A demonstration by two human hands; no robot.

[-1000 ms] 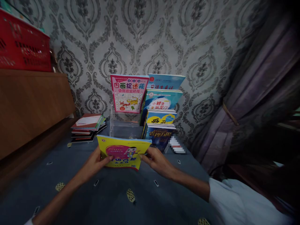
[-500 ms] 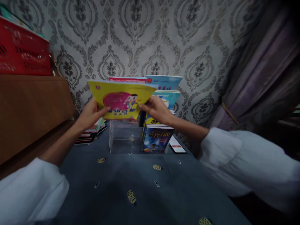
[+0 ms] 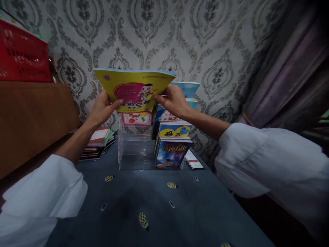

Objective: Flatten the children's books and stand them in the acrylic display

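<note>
A yellow book (image 3: 108, 84) with a pink oval and a cartoon child on its cover is held up by both hands. My left hand (image 3: 101, 108) grips its left side, thumb on the front cover. On the right side my right hand (image 3: 174, 101) pinches it the same way. Below and behind it stands a clear tiered rack (image 3: 136, 161). A pink-bordered book (image 3: 137, 118) sits in the rack's left column, partly hidden by the yellow one. Several books fill the right column, with a dark blue book (image 3: 171, 154) in front and a yellow-and-blue book (image 3: 176, 129) behind it.
A stack of books and papers (image 3: 99, 140) lies left of the rack. To the right lies a phone (image 3: 194, 160) on the dark tablecloth (image 3: 128, 199). A wooden cabinet (image 3: 36, 120) bearing a red basket (image 3: 25, 55) stands at left; a curtain (image 3: 277, 79) hangs at right.
Both hands have raised the yellow book, uncovering the pink-bordered book beneath and more of the right column's books. The hands still grip its two sides.
</note>
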